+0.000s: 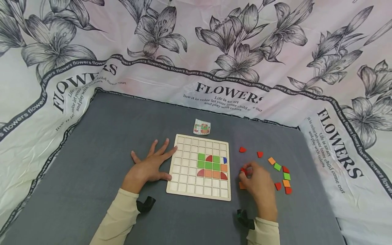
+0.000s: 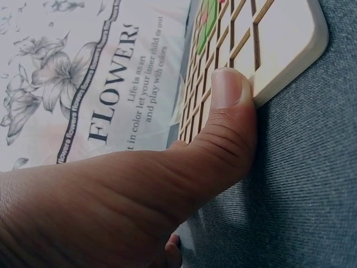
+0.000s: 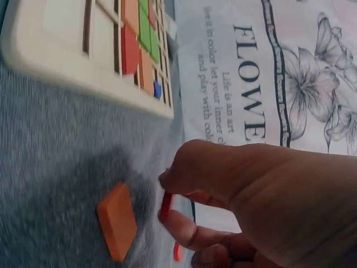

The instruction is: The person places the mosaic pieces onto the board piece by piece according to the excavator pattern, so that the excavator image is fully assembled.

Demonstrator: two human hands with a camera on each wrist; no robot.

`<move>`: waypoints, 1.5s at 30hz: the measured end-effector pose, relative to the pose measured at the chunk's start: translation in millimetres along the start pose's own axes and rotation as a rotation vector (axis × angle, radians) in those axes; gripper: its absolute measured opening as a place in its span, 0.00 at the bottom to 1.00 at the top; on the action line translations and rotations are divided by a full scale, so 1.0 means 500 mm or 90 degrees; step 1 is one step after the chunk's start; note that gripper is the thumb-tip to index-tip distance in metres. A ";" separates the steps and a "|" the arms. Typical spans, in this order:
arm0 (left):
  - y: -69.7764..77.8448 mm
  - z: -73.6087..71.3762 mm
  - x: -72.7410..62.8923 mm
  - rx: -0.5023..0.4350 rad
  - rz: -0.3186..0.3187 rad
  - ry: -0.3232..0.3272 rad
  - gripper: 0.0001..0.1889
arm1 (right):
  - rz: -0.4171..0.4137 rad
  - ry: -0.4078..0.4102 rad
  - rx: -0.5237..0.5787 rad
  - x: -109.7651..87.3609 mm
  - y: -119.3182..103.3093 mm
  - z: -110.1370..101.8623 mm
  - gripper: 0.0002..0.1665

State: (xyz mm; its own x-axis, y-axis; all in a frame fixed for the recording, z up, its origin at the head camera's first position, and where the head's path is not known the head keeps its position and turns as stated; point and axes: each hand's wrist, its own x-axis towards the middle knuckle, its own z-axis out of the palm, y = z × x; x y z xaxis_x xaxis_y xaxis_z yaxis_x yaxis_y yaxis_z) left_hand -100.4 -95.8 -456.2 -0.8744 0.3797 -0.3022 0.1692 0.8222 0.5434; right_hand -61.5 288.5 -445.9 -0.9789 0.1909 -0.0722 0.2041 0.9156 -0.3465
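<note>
A wooden grid board [image 1: 183, 166] lies on the grey cloth, with green, red, orange and blue tiles in several of its cells. My left hand [image 1: 149, 167] spreads its fingers along the board's left edge. In the left wrist view its thumb [image 2: 226, 89] rests against the board's rim. To the right of the board, my right hand [image 1: 260, 182] pinches a red tile [image 3: 166, 205] between thumb and finger, just above the cloth. An orange tile [image 3: 118, 222] lies under that hand, partly hidden by it in the head view.
A small pattern card [image 1: 201, 127] lies behind the board. Loose tiles are scattered at the right, among them a red tile [image 1: 242, 149], a green tile [image 1: 277, 166] and an orange tile [image 1: 271, 161]. A flower-printed curtain [image 1: 171, 81] borders the grey surface.
</note>
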 end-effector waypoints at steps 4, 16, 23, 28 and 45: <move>-0.002 0.001 -0.002 -0.007 0.002 -0.001 0.57 | -0.066 0.047 0.007 -0.010 -0.036 0.011 0.14; 0.000 0.002 -0.001 -0.012 0.005 0.010 0.57 | -0.238 0.054 0.057 -0.071 -0.164 0.048 0.11; 0.002 -0.001 -0.001 -0.011 0.001 0.005 0.57 | -0.280 0.068 0.042 -0.091 -0.187 0.061 0.11; 0.002 -0.001 -0.001 -0.007 -0.001 0.005 0.57 | -0.283 0.061 0.019 -0.103 -0.200 0.074 0.11; 0.003 -0.003 -0.002 -0.001 -0.002 0.001 0.56 | -0.256 0.063 -0.036 -0.115 -0.220 0.104 0.12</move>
State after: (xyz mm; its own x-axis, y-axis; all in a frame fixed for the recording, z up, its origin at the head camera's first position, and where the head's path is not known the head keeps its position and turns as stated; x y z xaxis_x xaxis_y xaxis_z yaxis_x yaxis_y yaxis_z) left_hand -100.1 -95.4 -453.8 -0.8753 0.3766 -0.3034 0.1654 0.8226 0.5440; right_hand -27.9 158.2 -452.5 -0.9764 -0.1559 0.1495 -0.1926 0.9415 -0.2765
